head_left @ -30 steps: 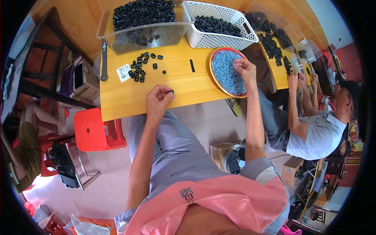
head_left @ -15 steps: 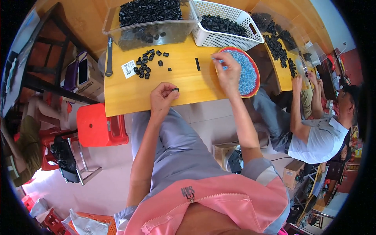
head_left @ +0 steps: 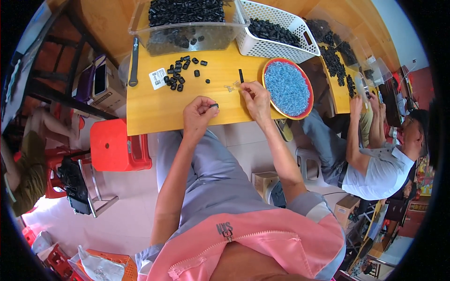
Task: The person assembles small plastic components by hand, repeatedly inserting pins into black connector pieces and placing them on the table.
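Observation:
Over the table's front edge, my left hand (head_left: pixel 198 117) is closed, with a small black cylindrical part (head_left: pixel 214 106) pinched between thumb and fingertips. My right hand (head_left: pixel 256 100) is down at the tabletop, its fingers drawn together; whatever they hold is too small to make out. Beside its fingertips lie several tiny clear pieces (head_left: pixel 229 88) and a thin black strip (head_left: pixel 241 75). To its right stands a red-rimmed round bowl (head_left: pixel 311 99) full of small clear-bluish pieces (head_left: pixel 287 89). Loose black cylindrical parts (head_left: pixel 181 80) are scattered left of centre.
At the back are a clear plastic bin (head_left: pixel 187 25) and a white perforated basket (head_left: pixel 274 49), both holding black parts. A dark flat tool (head_left: pixel 134 63) lies along the left edge near a white label (head_left: pixel 157 78). A red stool (head_left: pixel 112 145) stands left; a co-worker (head_left: pixel 375 168) sits right.
My right hand has moved left from above the bowl to the tabletop. Tiny clear pieces now lie beside its fingers. My left hand still holds the black part.

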Available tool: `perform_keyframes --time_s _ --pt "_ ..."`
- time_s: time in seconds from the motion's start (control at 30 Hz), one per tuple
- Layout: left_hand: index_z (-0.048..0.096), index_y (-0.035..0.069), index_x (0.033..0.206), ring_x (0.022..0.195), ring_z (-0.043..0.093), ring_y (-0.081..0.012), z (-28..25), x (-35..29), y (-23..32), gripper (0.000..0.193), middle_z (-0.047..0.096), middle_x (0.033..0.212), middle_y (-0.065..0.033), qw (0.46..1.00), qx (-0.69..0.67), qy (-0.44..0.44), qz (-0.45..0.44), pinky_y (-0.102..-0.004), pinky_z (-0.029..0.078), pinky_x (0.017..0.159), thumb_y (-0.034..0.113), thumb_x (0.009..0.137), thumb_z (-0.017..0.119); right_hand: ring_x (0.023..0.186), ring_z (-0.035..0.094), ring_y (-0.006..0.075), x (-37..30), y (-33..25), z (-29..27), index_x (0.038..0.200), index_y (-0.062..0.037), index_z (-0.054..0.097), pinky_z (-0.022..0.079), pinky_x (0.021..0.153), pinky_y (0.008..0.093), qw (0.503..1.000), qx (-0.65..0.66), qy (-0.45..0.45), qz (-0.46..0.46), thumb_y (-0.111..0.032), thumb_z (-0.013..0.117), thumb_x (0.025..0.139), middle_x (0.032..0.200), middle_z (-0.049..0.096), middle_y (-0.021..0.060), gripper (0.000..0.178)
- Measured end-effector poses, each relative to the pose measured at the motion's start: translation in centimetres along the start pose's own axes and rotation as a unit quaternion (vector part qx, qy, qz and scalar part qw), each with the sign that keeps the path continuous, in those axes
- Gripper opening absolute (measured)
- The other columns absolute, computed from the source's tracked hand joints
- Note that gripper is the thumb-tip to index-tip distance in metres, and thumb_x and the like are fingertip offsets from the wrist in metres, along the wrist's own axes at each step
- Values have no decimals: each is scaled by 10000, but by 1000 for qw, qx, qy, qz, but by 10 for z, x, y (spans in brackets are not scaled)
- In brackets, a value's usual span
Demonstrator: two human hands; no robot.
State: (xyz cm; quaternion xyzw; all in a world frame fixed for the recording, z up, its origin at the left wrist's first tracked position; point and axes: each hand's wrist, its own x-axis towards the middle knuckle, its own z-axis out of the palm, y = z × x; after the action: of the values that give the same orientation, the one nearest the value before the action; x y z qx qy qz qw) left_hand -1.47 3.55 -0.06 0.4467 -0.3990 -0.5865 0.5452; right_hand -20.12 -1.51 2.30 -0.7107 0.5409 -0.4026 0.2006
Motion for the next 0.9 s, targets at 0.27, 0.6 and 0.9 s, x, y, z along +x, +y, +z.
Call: perform_keyframes --time_s 0.27,0.6,0.9 --pt "550 -8 894 722 608 -115 0 -1 1 117 607 806 -60 1000 12 4 2 -215 503 671 1 786 597 728 565 309 24 3 3 843 -6 611 453 639 364 990 -105 -45 -86 20 591 733 814 533 134 115" --pt "556 -1 920 775 613 -133 -3 -6 14 142 609 832 -61 994 -109 5 4 -226 504 714 0 787 608 686 553 125 -4 -41 -2 860 30 585 461 585 252 992 89 -86 -5 23 575 781 755 536 60 80" --pt "578 -2 889 743 591 -86 3 -18 18 144 622 815 -40 994 -106 -6 26 -205 484 683 -35 759 628 654 552 76 -18 -62 1 811 -3 618 444 570 210 954 234 -166 89 12 652 737 735 584 29 83"
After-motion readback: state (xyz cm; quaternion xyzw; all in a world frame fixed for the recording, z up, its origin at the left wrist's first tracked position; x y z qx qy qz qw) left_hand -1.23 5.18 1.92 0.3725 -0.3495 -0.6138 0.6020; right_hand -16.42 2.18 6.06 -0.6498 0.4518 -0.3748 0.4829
